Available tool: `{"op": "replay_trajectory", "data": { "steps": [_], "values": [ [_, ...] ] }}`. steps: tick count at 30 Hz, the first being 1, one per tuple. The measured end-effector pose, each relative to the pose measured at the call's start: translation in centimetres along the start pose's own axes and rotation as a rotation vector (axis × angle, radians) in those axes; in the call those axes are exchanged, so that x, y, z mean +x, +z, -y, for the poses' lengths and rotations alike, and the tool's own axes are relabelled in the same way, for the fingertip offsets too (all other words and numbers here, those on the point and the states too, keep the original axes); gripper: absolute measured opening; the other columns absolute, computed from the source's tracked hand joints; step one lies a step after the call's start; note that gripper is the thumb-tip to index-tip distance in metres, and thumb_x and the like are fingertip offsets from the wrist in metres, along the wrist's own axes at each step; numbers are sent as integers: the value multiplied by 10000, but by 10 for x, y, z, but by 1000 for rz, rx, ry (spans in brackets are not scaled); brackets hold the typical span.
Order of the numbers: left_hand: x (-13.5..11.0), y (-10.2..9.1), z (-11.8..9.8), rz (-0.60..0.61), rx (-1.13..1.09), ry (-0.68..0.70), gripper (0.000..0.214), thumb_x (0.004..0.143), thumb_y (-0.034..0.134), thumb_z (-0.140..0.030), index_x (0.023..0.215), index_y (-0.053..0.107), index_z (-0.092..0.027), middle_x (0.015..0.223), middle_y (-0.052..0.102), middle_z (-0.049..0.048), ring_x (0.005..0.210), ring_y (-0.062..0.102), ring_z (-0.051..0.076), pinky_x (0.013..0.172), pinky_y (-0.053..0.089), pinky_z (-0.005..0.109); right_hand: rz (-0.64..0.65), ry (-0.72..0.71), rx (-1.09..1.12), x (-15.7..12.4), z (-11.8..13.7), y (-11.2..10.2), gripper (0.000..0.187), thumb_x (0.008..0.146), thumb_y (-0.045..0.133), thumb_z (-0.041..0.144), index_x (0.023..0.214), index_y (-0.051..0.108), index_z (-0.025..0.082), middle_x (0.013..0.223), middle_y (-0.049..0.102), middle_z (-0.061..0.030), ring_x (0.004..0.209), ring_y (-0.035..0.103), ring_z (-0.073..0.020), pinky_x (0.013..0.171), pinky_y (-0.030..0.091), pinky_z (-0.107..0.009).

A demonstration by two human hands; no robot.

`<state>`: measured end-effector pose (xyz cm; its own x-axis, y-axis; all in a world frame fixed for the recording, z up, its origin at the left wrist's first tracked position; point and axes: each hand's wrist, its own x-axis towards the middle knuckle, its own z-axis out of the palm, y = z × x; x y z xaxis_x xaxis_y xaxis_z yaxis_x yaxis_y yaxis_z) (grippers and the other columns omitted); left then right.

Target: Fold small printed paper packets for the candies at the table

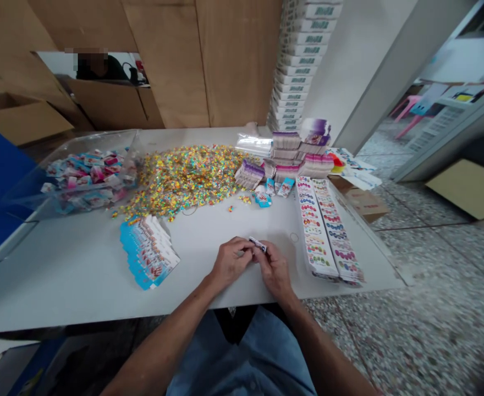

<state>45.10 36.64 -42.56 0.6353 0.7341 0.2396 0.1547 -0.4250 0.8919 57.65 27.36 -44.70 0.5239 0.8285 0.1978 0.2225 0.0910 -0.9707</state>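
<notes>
My left hand (230, 259) and my right hand (274, 267) meet over the white table (81, 275) near its front edge. Both pinch a small white packet (257, 243) held between their fingertips. A fanned stack of blue printed cards (149, 252) lies to the left of my hands. Two long rows of sticker sheets (328, 228) lie to the right. A wide heap of tiny colourful pieces (184, 177) spreads across the middle of the table beyond my hands.
A clear plastic bag of pink and blue packets (86, 177) sits at the left. Stacks of purple-edged cards (291, 151) and a tall pile of white boxes (303, 60) stand at the back right. Another person sits behind cardboard boxes (23, 118).
</notes>
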Motion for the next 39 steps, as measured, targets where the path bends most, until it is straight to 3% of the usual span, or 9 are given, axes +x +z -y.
{"op": "replay_trajectory", "data": {
  "steps": [3, 6, 9, 12, 15, 19, 27, 31, 39],
  "values": [
    [23, -5, -5, 182, 4, -3, 206, 881, 635, -232, 996, 806, -241, 993, 770, 61, 916, 708, 196, 828, 551, 294, -76, 23, -85, -3, -4, -11, 283, 998, 546, 431, 1086, 681, 198, 757, 718, -22, 683, 674, -184, 722, 529, -305],
    [74, 0, -15, 74, 148, -15, 225, 920, 602, -262, 1043, 782, -204, 991, 764, 63, 848, 690, 179, 792, 535, 280, -77, 61, -112, -6, -8, -15, 253, 1006, 530, 389, 1053, 685, 195, 676, 678, 0, 643, 649, -174, 691, 497, -285],
    [145, 30, -27, -78, 422, 37, 222, 946, 592, -294, 1073, 745, -196, 1139, 730, 75, 979, 676, 203, 915, 510, 308, 54, 9, -129, -6, -7, -13, 207, 997, 542, 339, 1045, 696, 209, 734, 681, -4, 677, 636, -168, 691, 479, -274],
    [207, 75, -34, -14, 660, 46, 312, 914, 657, -411, 1121, 707, -182, 1225, 683, 117, 1100, 652, 270, 946, 501, 355, 130, -44, -144, -4, -6, -10, 184, 998, 537, 302, 1019, 699, 218, 793, 693, -14, 719, 634, -168, 702, 470, -269],
    [244, 110, -30, 95, 799, -24, 373, 900, 674, -425, 1169, 681, -166, 1278, 652, 160, 1139, 641, 305, 937, 500, 373, 114, -40, -117, -3, -6, -11, 172, 1003, 530, 275, 1035, 687, 213, 810, 696, -19, 731, 640, -168, 707, 471, -265],
    [256, 123, -15, 151, 850, -52, 342, 940, 614, -341, 1240, 647, -181, 1288, 661, 168, 1231, 595, 324, 959, 484, 394, 113, -33, -79, 0, -7, -14, 164, 1007, 523, 263, 1044, 674, 211, 829, 693, -26, 727, 644, -166, 698, 472, -263],
    [233, 92, -1, 28, 791, -57, 279, 953, 565, -420, 1107, 661, -208, 1182, 704, 106, 1094, 659, 258, 891, 490, 333, 102, -38, -69, -2, -3, -14, 177, 1015, 519, 301, 1034, 672, 214, 811, 684, -24, 713, 623, -166, 673, 462, -266],
    [246, 111, -9, 36, 774, -52, 442, 937, 563, -552, 1155, 659, -179, 1216, 685, 158, 1084, 671, 310, 879, 498, 379, 97, -10, -49, -3, -3, -13, 211, 1026, 501, 333, 1001, 670, 211, 787, 659, -19, 708, 616, -163, 676, 469, -260],
    [280, 142, -16, 71, 800, -129, 390, 894, 637, -386, 1192, 648, -135, 1249, 678, 210, 1113, 669, 334, 913, 504, 410, 107, -24, -25, 0, -2, -15, 209, 1025, 507, 338, 1036, 677, 218, 830, 678, -25, 726, 632, -158, 699, 489, -258]
  ]
}}
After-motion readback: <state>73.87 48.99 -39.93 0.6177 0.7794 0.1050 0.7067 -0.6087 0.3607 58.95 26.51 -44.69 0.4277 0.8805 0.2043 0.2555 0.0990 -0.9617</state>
